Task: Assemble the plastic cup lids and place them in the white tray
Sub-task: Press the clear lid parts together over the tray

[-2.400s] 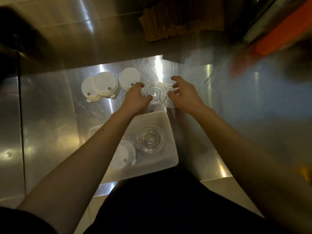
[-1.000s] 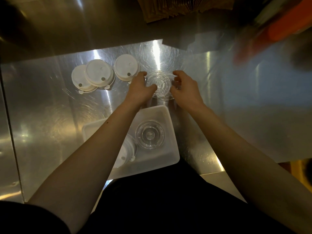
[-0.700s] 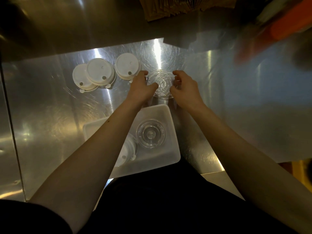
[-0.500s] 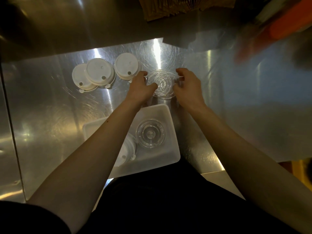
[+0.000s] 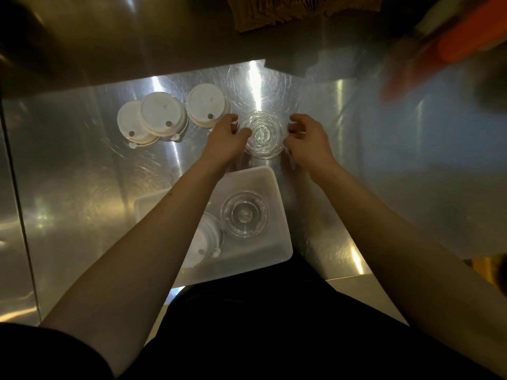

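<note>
Clear lid (image 5: 262, 135) lies on the steel counter (image 5: 356, 160), at 12 o'clock from the white tray (image 5: 279, 215). Left hand (image 5: 225, 141) pinches its 9 o'clock rim; right hand (image 5: 307, 144) hovers loosely curled at 3 o'clock, grip unclear. White lids (image 5: 156, 116) sit at 9 o'clock

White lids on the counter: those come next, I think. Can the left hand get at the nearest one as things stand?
Probably yes. The left hand sits right beside the nearest white lid, nothing between them, though its fingers touch the clear lid now.
</note>
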The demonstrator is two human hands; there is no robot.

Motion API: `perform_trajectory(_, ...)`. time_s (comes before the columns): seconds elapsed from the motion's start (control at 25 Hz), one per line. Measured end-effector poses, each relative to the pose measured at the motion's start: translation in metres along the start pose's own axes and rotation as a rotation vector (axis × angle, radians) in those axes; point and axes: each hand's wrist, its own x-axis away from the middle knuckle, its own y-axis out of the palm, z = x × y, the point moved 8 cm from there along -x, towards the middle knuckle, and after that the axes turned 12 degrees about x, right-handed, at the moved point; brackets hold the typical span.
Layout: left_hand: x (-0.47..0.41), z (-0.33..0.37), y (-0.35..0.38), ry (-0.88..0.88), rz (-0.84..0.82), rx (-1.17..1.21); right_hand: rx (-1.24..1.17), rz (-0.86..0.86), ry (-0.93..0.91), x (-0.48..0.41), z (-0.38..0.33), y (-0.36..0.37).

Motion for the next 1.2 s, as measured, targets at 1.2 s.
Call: perform_trajectory(1.2,-0.012,-0.005,0.006,0.067,-0.072,0.054,-0.081,0.083,0.006,-0.004,0.012,0.002)
